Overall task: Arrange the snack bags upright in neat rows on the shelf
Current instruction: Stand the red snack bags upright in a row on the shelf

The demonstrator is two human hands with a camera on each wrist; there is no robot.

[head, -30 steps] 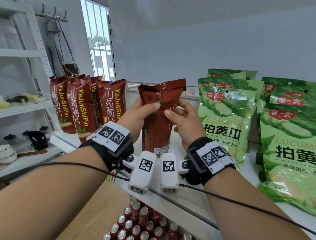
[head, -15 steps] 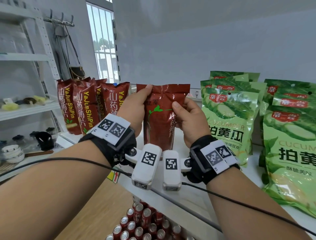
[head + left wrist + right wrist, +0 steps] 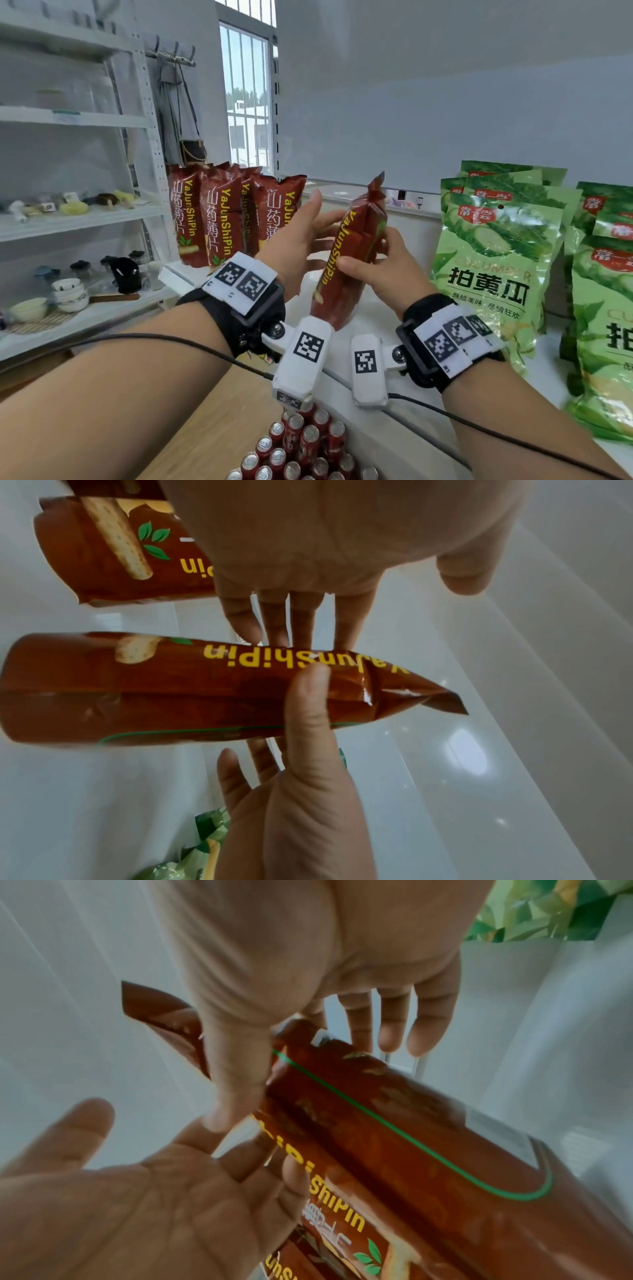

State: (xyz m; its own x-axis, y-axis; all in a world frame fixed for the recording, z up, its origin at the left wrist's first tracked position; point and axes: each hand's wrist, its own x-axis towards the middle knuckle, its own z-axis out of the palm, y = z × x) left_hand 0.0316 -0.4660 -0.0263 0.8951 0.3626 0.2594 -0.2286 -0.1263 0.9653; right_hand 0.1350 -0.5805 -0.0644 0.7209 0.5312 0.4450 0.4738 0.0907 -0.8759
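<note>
A red snack bag with yellow lettering stands upright and edge-on above the white shelf. My right hand pinches its middle, thumb on the near side and fingers behind. In the right wrist view the thumb presses the red snack bag. My left hand is open, its straight fingers touching the bag's left side. The left wrist view shows those fingertips against the red snack bag. A row of matching red bags stands upright to the left.
Green cucumber snack bags stand in rows on the right of the shelf, more of them at the far right. Red drink cans are packed below the shelf edge. A white rack with bowls stands at the left.
The red bag has turned from facing me to edge-on. My left hand has let go of its top and opened flat beside it. My right hand keeps hold.
</note>
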